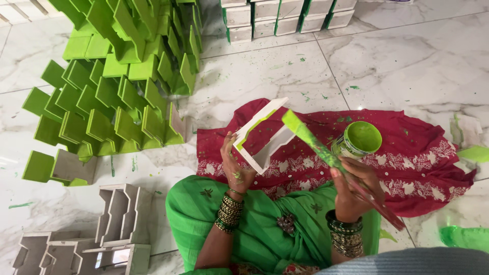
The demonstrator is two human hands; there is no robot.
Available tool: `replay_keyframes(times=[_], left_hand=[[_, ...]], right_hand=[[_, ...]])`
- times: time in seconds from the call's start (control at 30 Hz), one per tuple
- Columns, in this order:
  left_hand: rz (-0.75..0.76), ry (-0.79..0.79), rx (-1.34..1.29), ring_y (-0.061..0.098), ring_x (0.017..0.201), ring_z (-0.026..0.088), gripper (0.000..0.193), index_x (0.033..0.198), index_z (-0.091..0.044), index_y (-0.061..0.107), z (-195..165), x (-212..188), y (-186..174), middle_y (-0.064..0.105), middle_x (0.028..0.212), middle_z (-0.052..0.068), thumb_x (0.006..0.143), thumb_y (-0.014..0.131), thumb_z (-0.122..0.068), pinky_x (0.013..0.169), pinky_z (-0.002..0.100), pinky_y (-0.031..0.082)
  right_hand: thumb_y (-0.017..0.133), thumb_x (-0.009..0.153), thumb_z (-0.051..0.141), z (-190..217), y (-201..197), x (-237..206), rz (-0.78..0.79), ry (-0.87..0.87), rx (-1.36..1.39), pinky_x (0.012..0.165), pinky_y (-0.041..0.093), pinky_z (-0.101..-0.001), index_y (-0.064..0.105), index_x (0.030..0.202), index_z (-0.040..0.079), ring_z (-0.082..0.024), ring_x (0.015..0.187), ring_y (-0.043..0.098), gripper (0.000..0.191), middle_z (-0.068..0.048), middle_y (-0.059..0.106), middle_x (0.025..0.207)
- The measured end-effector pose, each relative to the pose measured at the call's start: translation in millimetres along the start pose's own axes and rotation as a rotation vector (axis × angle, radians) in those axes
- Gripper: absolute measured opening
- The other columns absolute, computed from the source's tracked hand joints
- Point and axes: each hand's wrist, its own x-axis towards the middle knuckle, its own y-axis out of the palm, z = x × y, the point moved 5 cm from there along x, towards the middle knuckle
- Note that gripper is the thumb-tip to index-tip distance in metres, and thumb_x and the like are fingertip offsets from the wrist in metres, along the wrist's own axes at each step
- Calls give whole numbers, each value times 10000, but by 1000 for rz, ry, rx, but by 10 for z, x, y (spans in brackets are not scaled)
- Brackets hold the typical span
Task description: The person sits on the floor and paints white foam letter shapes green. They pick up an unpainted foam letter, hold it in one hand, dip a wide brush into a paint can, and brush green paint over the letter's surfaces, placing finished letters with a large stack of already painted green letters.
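Observation:
My left hand (235, 164) holds a white angular wooden piece (262, 133) tilted above my lap; one edge of it carries a green painted stripe. My right hand (355, 187) grips a long flat brush (326, 155) smeared with green paint, its green tip pointing up and left, close to the white piece. An open can of green paint (358, 140) stands just beyond my right hand on a dark red embroidered cloth (423, 153). Both wrists wear stacks of bangles.
A large pile of green-painted pieces (117, 76) lies at the left on the marble floor (407, 61). Unpainted pieces (102, 229) sit at the lower left. White and green boxes (285, 18) stand at the top. A green paint puddle (466, 237) marks the floor at lower right.

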Motion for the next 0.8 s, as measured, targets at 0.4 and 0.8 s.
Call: replay_keyframes(times=[0.4, 0.8], left_hand=[[14, 22, -10, 466, 1433, 372, 1096, 1438, -68, 424, -4, -17, 24, 501, 1496, 187, 528, 1020, -206, 1192, 470, 431], [25, 53, -17, 462, 1448, 366, 1075, 1435, -61, 430, -8, -11, 23, 527, 1477, 175, 544, 1015, -196, 1211, 471, 413]], right_hand=[[755, 919, -100, 2, -81, 52, -48, -24, -23, 940, 623, -326, 642, 1131, -73, -249, 1055, 727, 241, -252, 707, 1158], [758, 914, -101, 42, -53, 91, -60, -44, -59, 925, 635, -325, 636, 1125, -69, -259, 1076, 727, 246, -256, 700, 1201]])
